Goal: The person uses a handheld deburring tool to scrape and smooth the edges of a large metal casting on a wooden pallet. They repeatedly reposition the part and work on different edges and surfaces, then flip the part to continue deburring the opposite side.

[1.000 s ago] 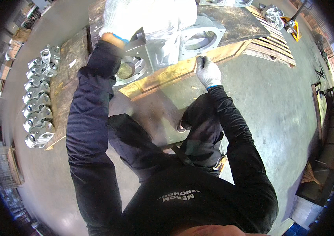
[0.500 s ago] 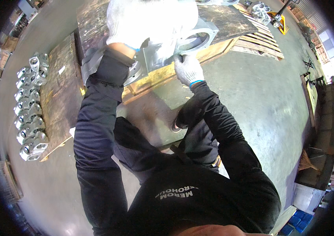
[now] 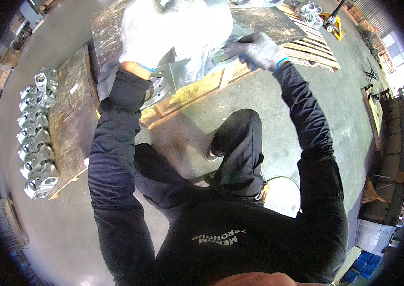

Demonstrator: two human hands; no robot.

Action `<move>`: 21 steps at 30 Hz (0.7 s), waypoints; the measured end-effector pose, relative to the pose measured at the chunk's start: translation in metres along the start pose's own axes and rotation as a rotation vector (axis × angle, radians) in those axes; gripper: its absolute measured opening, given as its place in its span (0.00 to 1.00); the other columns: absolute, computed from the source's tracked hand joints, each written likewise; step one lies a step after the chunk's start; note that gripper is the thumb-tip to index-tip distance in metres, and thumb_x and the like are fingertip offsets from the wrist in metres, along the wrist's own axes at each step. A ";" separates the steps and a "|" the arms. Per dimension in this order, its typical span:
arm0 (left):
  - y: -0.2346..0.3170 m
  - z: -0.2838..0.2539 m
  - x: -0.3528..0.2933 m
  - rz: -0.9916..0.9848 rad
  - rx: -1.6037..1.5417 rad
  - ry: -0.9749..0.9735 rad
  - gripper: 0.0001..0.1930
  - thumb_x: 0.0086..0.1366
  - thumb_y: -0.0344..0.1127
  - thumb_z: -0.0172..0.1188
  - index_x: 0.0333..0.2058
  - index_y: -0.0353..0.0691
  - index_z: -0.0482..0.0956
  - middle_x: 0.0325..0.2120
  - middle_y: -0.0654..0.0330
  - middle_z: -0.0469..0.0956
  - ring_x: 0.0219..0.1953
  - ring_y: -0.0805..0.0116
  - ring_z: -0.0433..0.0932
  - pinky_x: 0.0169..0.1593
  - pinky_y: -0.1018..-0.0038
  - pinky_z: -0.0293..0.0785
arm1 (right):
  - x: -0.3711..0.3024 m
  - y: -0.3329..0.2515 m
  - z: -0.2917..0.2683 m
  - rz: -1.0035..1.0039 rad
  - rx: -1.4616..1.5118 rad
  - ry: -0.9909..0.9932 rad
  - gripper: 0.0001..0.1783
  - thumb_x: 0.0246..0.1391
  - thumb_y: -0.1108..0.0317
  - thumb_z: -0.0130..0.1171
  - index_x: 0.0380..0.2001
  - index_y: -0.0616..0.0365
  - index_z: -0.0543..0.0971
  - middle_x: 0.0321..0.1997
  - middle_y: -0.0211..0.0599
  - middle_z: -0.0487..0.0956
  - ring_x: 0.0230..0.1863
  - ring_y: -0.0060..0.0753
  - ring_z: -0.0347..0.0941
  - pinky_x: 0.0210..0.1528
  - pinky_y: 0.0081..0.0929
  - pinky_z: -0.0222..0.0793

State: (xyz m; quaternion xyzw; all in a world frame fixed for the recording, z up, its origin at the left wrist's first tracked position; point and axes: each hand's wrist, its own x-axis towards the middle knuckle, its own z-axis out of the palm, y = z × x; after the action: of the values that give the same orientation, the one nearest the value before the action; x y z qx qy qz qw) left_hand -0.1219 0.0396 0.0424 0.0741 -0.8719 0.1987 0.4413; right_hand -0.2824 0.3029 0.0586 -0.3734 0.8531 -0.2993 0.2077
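A silvery metal casting (image 3: 188,72) lies on the wooden table (image 3: 109,26) at the top, a round flange at its left end and an open ring at its right. My left hand (image 3: 147,40), in a white glove, rests on or over the casting; glare washes out its fingers. In a grey-white glove, my right hand (image 3: 261,51) is at the ring end, its forefinger stretched toward the opening and its other fingers curled. Whatever those curled fingers hold, if anything, does not show.
Several similar castings (image 3: 37,138) stand in rows left of a worn wooden board (image 3: 71,114). A slatted pallet (image 3: 311,50) and a yellow pallet jack (image 3: 339,29) are at the far right. A round white-topped object (image 3: 282,195) stands beside my right leg. A broom (image 3: 372,191) is farther right.
My right hand has left the ring's lower edge and moved right and up to its right side, the elbow swinging outward. My left hand has shifted only slightly left. The round white-topped object shows more.
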 end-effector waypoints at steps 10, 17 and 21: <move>-0.023 -0.034 0.017 0.018 -0.271 0.026 0.16 0.74 0.37 0.55 0.51 0.36 0.85 0.50 0.54 0.83 0.53 0.60 0.81 0.58 0.65 0.75 | 0.020 0.086 -0.021 -0.042 0.102 0.184 0.27 0.62 0.44 0.66 0.39 0.63 0.86 0.25 0.31 0.81 0.22 0.19 0.75 0.27 0.22 0.75; -0.020 -0.058 0.036 -0.007 -0.590 0.051 0.16 0.75 0.36 0.55 0.52 0.35 0.85 0.51 0.54 0.83 0.53 0.62 0.81 0.59 0.68 0.75 | 0.033 0.128 0.041 -0.049 0.273 0.440 0.28 0.66 0.47 0.63 0.48 0.66 0.86 0.31 0.40 0.86 0.31 0.28 0.81 0.38 0.28 0.77; -0.011 -0.067 0.040 -0.036 -0.740 0.061 0.16 0.75 0.36 0.55 0.52 0.34 0.85 0.52 0.54 0.83 0.54 0.63 0.81 0.59 0.69 0.75 | 0.028 0.135 0.085 -0.030 0.161 0.599 0.27 0.69 0.46 0.58 0.47 0.63 0.86 0.31 0.52 0.86 0.33 0.38 0.86 0.39 0.32 0.77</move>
State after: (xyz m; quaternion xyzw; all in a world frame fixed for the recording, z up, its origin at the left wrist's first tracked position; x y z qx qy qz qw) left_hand -0.0929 0.0587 0.1131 -0.0809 -0.8698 -0.1359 0.4674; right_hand -0.3205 0.3243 -0.0979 -0.2635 0.8443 -0.4657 -0.0283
